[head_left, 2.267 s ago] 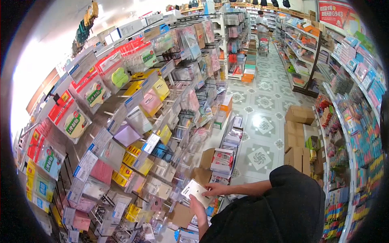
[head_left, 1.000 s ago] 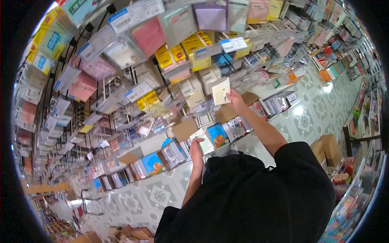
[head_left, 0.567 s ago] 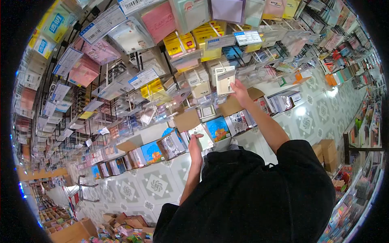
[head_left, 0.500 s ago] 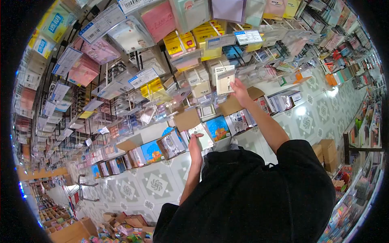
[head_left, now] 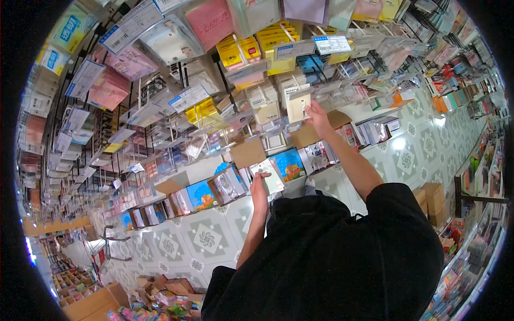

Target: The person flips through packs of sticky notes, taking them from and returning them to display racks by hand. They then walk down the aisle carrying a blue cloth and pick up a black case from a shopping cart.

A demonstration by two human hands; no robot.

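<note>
My right hand (head_left: 319, 122) is closed on the right edge of a cream sticky note pack (head_left: 296, 108) with a small figure printed on it. That pack is up against a display hook, its top partly behind a clear tag holder. To its left, similar cream packs (head_left: 266, 111) hang on another hook. Lower down, my left hand (head_left: 259, 191) holds a pale, whitish-green flat pack (head_left: 272, 179) above the row of boxes, thumb lying across it. What lies under that pack is hidden.
Hooks with yellow packs (head_left: 237, 53) and price tags (head_left: 332, 45) project from the rack above. Along its base stand opened boxes (head_left: 227, 188) and blue picture boxes (head_left: 288, 165). Patterned floor tiles (head_left: 207, 239) lie behind, with cartons (head_left: 432, 203) at right and another shelf beyond.
The pack in my right hand has moved slightly in toward the hook, and its printed top is now more covered. My left thumb reaches further across the pale pack.
</note>
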